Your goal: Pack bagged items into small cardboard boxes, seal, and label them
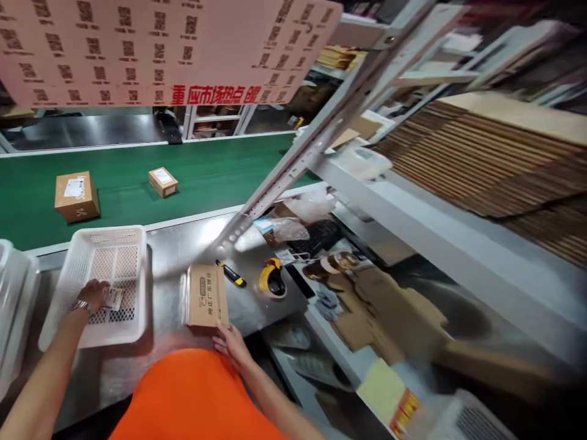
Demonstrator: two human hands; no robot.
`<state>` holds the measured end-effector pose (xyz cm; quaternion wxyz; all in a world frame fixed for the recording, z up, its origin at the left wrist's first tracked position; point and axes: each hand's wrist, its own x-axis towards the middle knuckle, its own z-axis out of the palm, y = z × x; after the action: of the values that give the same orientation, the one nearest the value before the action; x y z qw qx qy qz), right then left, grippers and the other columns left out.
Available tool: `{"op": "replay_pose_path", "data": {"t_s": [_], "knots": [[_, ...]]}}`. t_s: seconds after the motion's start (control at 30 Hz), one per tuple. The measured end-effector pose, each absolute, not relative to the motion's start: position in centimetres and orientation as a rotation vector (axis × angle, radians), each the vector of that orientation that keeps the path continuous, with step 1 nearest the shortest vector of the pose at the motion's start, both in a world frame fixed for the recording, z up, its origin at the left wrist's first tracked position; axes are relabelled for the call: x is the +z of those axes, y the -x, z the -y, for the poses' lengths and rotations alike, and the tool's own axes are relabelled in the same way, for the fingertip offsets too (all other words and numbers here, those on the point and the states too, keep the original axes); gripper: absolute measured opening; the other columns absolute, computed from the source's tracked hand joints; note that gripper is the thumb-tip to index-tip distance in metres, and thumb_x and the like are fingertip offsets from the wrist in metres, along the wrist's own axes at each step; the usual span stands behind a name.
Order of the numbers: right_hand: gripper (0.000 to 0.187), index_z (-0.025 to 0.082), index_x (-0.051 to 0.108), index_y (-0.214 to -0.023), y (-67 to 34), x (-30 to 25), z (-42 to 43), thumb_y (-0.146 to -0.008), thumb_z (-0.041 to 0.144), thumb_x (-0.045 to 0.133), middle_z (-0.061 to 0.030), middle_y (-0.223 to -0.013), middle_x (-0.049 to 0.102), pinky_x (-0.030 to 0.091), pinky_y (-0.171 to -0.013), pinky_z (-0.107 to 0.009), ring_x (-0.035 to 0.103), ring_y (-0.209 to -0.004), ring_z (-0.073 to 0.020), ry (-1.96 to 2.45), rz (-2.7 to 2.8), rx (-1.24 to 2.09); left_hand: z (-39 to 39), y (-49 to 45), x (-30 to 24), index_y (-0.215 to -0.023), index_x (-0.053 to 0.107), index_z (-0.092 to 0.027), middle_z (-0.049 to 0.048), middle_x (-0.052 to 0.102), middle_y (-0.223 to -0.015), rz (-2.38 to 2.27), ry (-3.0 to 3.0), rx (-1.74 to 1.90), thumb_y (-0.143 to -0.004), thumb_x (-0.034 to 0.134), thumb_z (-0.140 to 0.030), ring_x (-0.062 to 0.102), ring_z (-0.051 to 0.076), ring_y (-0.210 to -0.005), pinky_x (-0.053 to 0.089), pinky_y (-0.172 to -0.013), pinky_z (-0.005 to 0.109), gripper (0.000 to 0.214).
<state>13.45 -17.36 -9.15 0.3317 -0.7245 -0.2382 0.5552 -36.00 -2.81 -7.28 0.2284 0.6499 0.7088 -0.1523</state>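
Observation:
My left hand (93, 296), with a metal watch band at the wrist, reaches into a white plastic basket (140, 293). Its fingers are closed on a small white printed packet (114, 299) above the mesh bottom. My right hand (233, 343) grips the near right corner of a brown cardboard box (206, 294), thumb on the top edge. The box lies on the metal table with dark printing facing up. Beyond it are a black and yellow utility knife (232, 274) and a yellow and black tape roll (272, 279).
A green conveyor belt (119, 177) carries two cartons, one larger (77, 197) and one smaller (162, 182). A slanted metal post (316, 131) rises at the table's right. Stacked flat cardboard (477, 159) fills the right shelf. More white baskets (16, 305) stand left. A printed board (160, 52) hangs overhead.

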Motion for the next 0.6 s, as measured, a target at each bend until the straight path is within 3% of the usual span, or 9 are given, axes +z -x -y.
{"op": "replay_pose_path", "data": {"t_s": [0.1, 0.27, 0.43, 0.6], "knots": [[0.052, 0.027, 0.068, -0.094, -12.5, -7.9, 16.2, -0.074, 0.069, 0.092, -0.0094, -0.086, 0.078, 0.067, -0.091, -0.049, 0.084, -0.094, -0.0353, 1.71, 0.338, 1.56, 2.0, 36.8, -8.0, -0.124, 0.078, -0.022, 0.0125, 0.08, -0.136, -1.966, -1.808, -0.482, -0.084, 0.078, -0.025, 0.072, 0.035, -0.135, 0.055, -0.108, 0.038, 0.04], [0.047, 0.027, 0.061, -0.086, -13.0, -6.9, 12.1, -0.078, 0.065, 0.087, -0.0043, -0.078, 0.069, 0.07, -0.094, -0.048, 0.081, -0.091, -0.0315, 1.703, 0.301, 1.398, 1.9, 37.1, -6.5, -0.102, 0.077, -0.027, 0.0038, 0.088, -0.107, -2.034, -1.628, -0.407, -0.093, 0.068, -0.039, 0.082, 0.036, -0.116, 0.062, -0.096, 0.042, 0.017], [0.038, 0.027, 0.058, -0.09, -13.3, -6.3, 8.4, -0.085, 0.062, 0.074, -0.0045, -0.084, 0.067, 0.07, -0.089, -0.044, 0.079, -0.096, -0.0297, 1.738, 0.383, 1.266, 4.7, 31.9, -2.1, -0.108, 0.081, -0.027, 0.007, 0.089, -0.114, -2.182, -1.301, 0.4, -0.102, 0.059, -0.051, 0.08, 0.034, -0.127, 0.063, -0.102, 0.041, 0.034], [0.055, 0.026, 0.064, -0.099, -10.2, -4.7, 8.5, -0.075, 0.074, 0.077, -0.0026, -0.088, 0.07, 0.064, -0.077, -0.034, 0.073, -0.091, -0.0253, 1.735, 0.529, 1.166, 7.7, 20.0, -0.2, -0.121, 0.084, -0.015, 0.017, 0.087, -0.125, -1.864, -1.034, 0.796, -0.102, 0.064, -0.049, 0.082, 0.035, -0.122, 0.068, -0.096, 0.042, 0.043]]}}
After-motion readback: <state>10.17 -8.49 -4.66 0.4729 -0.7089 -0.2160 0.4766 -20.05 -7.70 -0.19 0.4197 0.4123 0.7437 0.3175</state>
